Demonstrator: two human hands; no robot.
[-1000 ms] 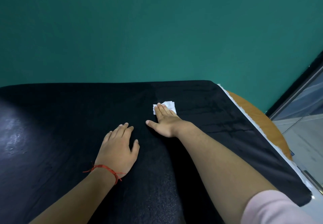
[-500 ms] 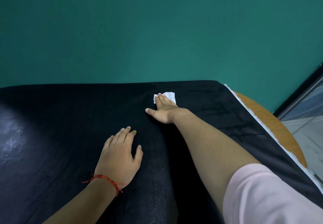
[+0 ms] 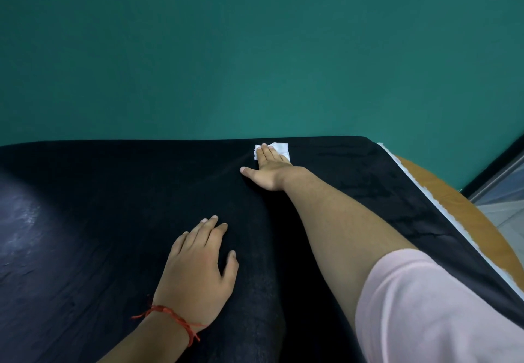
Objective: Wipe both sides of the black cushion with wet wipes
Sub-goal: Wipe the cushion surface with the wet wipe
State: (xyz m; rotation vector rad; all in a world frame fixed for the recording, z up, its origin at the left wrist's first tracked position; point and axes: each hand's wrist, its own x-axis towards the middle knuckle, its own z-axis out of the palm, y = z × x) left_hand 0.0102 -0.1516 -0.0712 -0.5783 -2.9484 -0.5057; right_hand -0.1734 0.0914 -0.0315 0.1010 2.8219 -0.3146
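Note:
The black cushion (image 3: 99,221) fills the lower half of the view, lying flat with its far edge against the wall. A folded white wet wipe (image 3: 279,148) lies near that far edge, right of centre. My right hand (image 3: 269,171) presses flat on the wipe with straight fingers, arm stretched far forward. My left hand (image 3: 198,272) rests flat on the cushion nearer to me, fingers straight, a red string on its wrist.
A teal wall (image 3: 255,51) rises directly behind the cushion. A white-edged strip and a round wooden table top (image 3: 459,209) stick out under the cushion's right side. A glass door frame (image 3: 499,170) and pale floor are at far right.
My right hand has slid the wipe away from me, from mid-cushion up to the far edge. My left hand stayed flat on the cushion, and the camera moved forward.

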